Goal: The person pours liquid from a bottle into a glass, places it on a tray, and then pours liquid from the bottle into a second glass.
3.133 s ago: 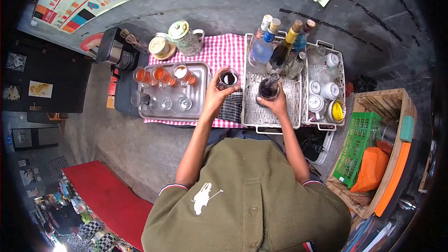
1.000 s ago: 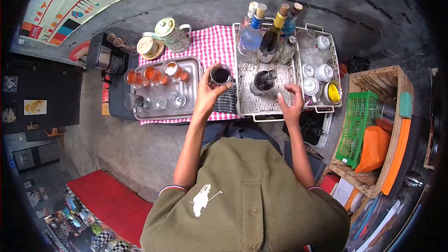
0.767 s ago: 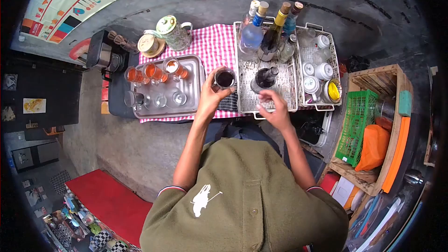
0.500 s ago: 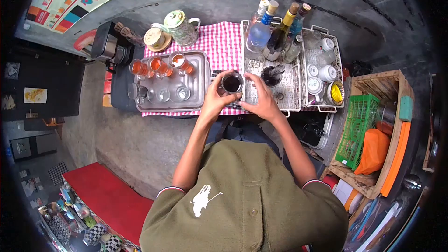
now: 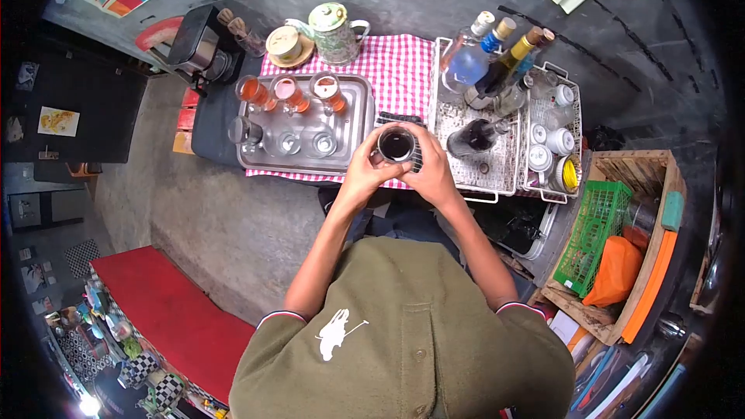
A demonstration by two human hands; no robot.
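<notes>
A glass of dark liquid (image 5: 396, 144) is held between my two hands, just in front of the table's near edge. My left hand (image 5: 365, 167) wraps its left side, and my right hand (image 5: 429, 167) curls round the right side, thumbs low at the front. Behind my fingers a dark slatted object (image 5: 400, 118) shows in part. To the left lies a metal tray (image 5: 358, 109) with three glasses of reddish drink (image 5: 289, 95) and several clear glasses (image 5: 322, 142). Right of my hands, a bottle with dark liquid (image 5: 471, 138) tilts in a white wire rack (image 5: 497, 174).
Corked bottles (image 5: 497, 62) crowd the rack's back. A second rack (image 5: 549, 190) holds lidded white jars (image 5: 560, 140). A green enamel teapot (image 5: 335, 35) and a lidded cup (image 5: 285, 44) stand behind the tray. A wooden crate (image 5: 621, 295) is at right, a red bench (image 5: 167, 314) behind left.
The view has shifted, so the table things sit farther right. My right hand has closed in round the glass, where earlier its fingers were more apart.
</notes>
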